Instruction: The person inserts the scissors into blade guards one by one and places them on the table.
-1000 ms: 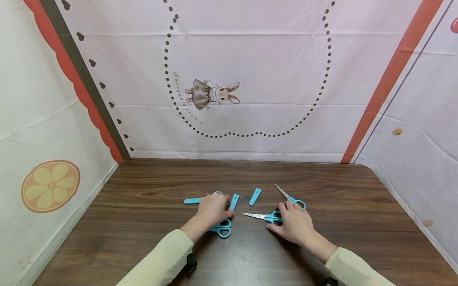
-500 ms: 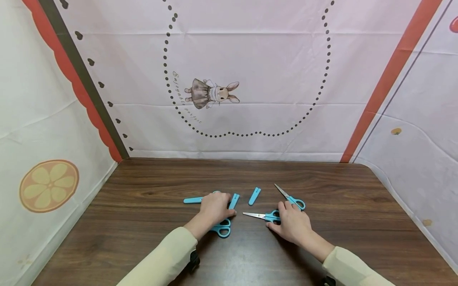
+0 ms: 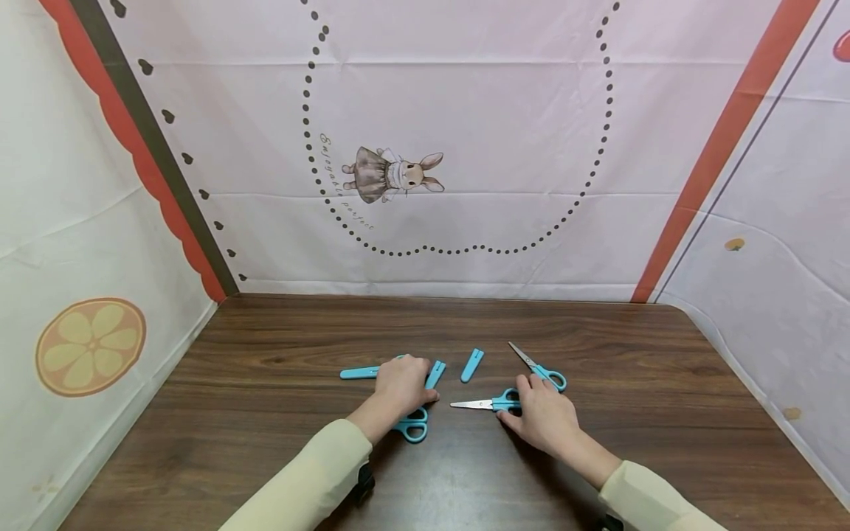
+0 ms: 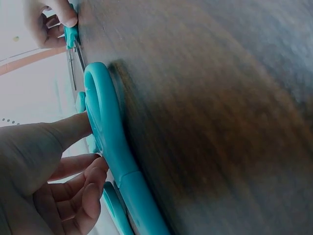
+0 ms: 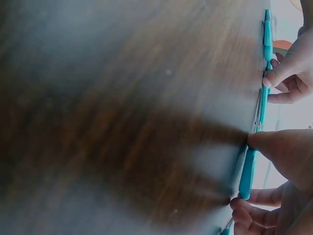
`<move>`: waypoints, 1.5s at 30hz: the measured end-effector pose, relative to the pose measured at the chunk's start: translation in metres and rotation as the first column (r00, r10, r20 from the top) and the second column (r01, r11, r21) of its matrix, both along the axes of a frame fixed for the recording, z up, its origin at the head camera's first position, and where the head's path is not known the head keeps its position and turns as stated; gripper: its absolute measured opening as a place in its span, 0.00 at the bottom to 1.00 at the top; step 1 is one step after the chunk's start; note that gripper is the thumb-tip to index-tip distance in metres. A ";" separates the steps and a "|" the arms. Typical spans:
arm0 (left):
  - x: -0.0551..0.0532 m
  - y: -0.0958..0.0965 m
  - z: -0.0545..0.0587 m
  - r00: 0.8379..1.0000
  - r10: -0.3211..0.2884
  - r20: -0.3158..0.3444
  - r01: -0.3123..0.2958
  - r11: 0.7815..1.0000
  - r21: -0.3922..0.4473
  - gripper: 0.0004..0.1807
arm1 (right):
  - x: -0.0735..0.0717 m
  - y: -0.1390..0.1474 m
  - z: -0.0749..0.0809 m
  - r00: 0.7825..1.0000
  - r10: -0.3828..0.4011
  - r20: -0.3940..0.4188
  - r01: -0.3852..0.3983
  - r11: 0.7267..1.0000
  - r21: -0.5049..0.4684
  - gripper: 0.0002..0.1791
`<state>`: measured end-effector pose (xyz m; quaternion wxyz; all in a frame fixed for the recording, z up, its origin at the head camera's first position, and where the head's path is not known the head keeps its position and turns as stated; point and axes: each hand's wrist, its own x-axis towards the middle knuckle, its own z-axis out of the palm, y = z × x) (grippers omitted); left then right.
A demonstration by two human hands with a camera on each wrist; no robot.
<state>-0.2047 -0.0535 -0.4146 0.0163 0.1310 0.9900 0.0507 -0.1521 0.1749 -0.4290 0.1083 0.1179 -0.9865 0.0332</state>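
Note:
My left hand (image 3: 401,383) pinches a turquoise blade cover (image 3: 435,374) near its lower end, with thumb and fingertips on either side. Below this hand lies a pair of sheathed scissors (image 3: 414,428), handle loops showing; in the left wrist view its big turquoise handle (image 4: 110,127) passes in front of the fingers. My right hand (image 3: 546,413) holds a second pair of scissors by the turquoise handle (image 5: 248,174), low over the table, its bare blades (image 3: 473,405) pointing left. Part of that handle is hidden by the fingers.
Another turquoise cover (image 3: 472,366) lies between the hands, further back. Bare-bladed scissors (image 3: 539,367) lie just beyond the right fingers. Left of the left hand is a further sheathed pair (image 3: 358,372), partly hidden. A printed cloth rises behind the wooden table (image 3: 299,324).
The scissors in my right hand have turned slightly, their tip swinging nearer to me. My left hand has shifted a little to the right, and its cover has moved slightly with it.

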 end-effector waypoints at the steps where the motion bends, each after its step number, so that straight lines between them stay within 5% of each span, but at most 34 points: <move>1: 0.000 0.000 0.000 1.000 -0.001 0.002 0.001 1.000 0.002 0.21 | 0.000 0.000 0.000 1.000 0.000 -0.002 0.000 1.000 -0.006 0.28; 26: 0.003 -0.002 0.001 1.000 -0.011 -0.012 0.011 1.000 0.008 0.13 | -0.003 0.004 0.000 0.994 0.015 -0.112 -0.035 0.983 -0.182 0.26; 38: 0.003 -0.005 0.003 0.999 -0.041 -0.015 0.041 0.999 -0.003 0.20 | -0.005 0.004 0.001 0.995 0.016 -0.100 -0.036 0.979 -0.201 0.28; 45: 0.003 -0.010 0.006 0.996 -0.066 -0.065 0.066 0.998 0.002 0.13 | -0.006 0.007 0.002 0.997 0.021 -0.073 -0.034 0.981 -0.189 0.27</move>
